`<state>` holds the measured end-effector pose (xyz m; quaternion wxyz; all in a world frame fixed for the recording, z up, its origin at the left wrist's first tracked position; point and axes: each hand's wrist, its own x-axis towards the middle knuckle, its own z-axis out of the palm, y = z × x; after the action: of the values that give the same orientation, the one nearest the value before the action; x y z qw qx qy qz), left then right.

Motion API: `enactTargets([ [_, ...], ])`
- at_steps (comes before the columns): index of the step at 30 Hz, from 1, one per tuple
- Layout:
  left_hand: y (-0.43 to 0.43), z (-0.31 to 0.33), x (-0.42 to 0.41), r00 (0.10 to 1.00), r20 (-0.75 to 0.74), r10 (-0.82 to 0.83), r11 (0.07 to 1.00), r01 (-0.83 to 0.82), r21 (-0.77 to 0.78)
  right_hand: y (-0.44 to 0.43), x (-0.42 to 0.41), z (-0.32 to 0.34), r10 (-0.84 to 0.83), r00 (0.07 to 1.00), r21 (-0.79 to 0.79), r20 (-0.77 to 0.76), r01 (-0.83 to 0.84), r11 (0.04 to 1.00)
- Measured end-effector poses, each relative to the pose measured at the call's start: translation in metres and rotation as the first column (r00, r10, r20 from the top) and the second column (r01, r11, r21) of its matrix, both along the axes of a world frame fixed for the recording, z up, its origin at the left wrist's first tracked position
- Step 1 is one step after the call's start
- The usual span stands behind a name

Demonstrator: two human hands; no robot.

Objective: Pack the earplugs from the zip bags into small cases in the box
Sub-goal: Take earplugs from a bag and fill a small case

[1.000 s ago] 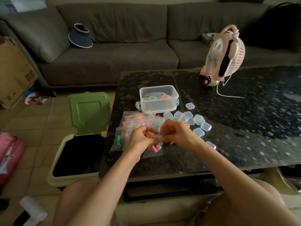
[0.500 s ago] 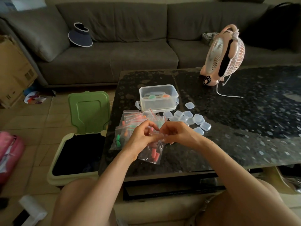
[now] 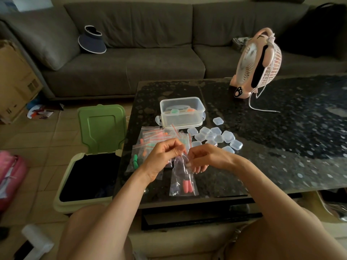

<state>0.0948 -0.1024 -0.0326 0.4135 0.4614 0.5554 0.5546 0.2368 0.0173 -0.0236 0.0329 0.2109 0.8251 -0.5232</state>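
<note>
Box contents: blurred, hard to read inside the clear box [image 3: 182, 112].
Left hand [image 3: 163, 156]: fingers pinch zip bag [image 3: 183, 178] top.
Right hand [image 3: 208, 158]: fingers curled, pinching the same bag.

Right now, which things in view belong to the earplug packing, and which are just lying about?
In the job: zip bag, pinched at its top by left hand and right hand; earplugs inside it; spare zip bags; small cases; box.
Lying about: fan; sun visor; open bin; cardboard carton.
</note>
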Motion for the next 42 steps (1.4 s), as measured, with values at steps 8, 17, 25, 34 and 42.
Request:
enactTargets([
  [8, 0.004, -0.012, -0.004, 0.994, -0.043, 0.103, 0.994, -0.104, -0.019, 0.005, 0.008, 0.007, -0.082, 0.991, -0.090, -0.101, 0.073, 0.993],
  [17, 0.010, -0.028, -0.006, 0.997, -0.031, 0.067, 0.991, -0.070, -0.116, 0.007, 0.015, 0.000, -0.336, 0.941, -0.188, -0.039, 0.323, 0.927],
  [25, 0.013, -0.051, -0.001, 0.989, 0.012, 0.146, 0.939, -0.135, -0.316, 0.002, 0.032, -0.004, -0.212, 0.932, -0.038, 0.295, 0.233, 0.972],
  [34, 0.014, -0.050, 0.009, 0.964, 0.080, 0.255, 0.860, -0.189, -0.474, 0.012, 0.049, 0.003, -0.265, 0.963, -0.172, 0.043, 0.269, 0.948],
  [42, 0.014, -0.045, 0.013, 0.958, 0.080, 0.276, 0.837, -0.199, -0.510, 0.016, 0.038, 0.002, -0.401, 0.912, -0.092, -0.088, 0.394, 0.915],
])
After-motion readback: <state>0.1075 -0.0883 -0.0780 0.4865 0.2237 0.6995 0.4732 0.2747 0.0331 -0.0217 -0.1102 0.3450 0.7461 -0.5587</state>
